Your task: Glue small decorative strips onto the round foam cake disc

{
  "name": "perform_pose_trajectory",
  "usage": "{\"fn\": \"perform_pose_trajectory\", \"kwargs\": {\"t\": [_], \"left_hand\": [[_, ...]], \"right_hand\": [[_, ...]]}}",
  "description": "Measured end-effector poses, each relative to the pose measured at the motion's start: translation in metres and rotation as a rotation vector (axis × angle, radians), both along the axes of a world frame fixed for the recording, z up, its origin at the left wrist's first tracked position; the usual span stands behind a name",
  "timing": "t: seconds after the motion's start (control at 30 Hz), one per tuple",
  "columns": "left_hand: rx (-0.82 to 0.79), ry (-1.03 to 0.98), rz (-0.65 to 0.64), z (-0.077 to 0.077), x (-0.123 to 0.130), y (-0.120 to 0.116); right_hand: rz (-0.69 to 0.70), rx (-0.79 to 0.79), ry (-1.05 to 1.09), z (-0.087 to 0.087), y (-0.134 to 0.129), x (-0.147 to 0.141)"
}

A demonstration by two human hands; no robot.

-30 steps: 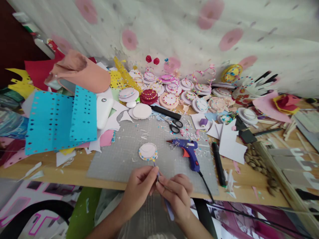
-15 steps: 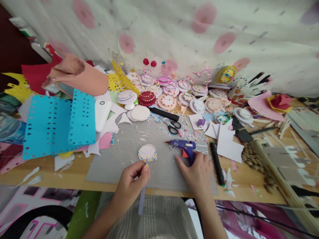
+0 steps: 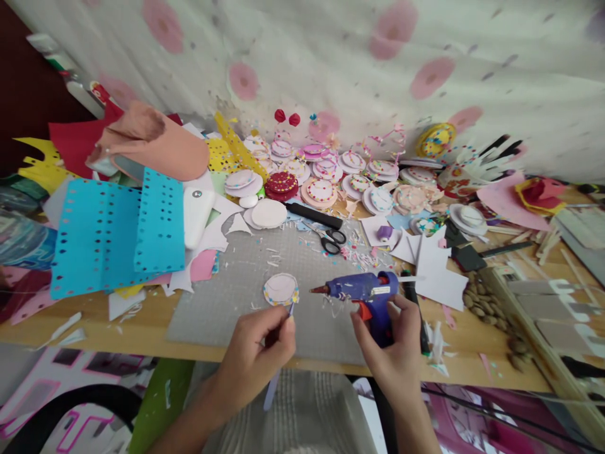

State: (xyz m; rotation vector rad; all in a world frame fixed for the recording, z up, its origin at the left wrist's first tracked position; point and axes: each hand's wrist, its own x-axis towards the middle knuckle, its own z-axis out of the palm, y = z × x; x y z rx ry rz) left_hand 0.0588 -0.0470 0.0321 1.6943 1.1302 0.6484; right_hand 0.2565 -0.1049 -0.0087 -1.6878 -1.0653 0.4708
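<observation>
My left hand pinches a thin lilac paper strip, whose tail hangs past the table edge. The strip's upper end meets the lower right rim of a small white disc edged with coloured dots. To the right, my right hand grips the handle of a blue glue gun with an orange trigger. The gun's brown nozzle points left, towards the disc, with a gap between them. A white glue stick juts from its back. Both hands are over the front of the grey cutting mat.
Black scissors and a black cutter lie behind the disc. Decorated discs crowd the back. Blue felt and a white device are left. A dark marker and a wooden tray are right.
My right hand has closed around the glue gun and raised it towards me; before, the gun rested on the mat. My left hand has shifted slightly right with the strip.
</observation>
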Motion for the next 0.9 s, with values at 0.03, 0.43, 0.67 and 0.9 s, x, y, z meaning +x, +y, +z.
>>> {"fn": "perform_pose_trajectory", "kwargs": {"t": [0.03,0.43,0.67,0.9], "left_hand": [[0.018,0.000,-0.013,0.001,0.001,0.000],[0.076,0.000,-0.071,0.001,-0.001,-0.002],[0.062,-0.021,-0.085,0.004,0.000,0.000],[0.056,-0.028,-0.093,0.005,0.000,0.000]], "right_hand": [[0.006,0.019,0.010,0.003,-0.001,-0.002],[0.039,0.068,-0.028,0.014,-0.007,-0.010],[0.034,0.068,-0.058,0.013,-0.007,-0.008],[0.038,0.073,-0.103,0.016,-0.007,-0.007]]}}
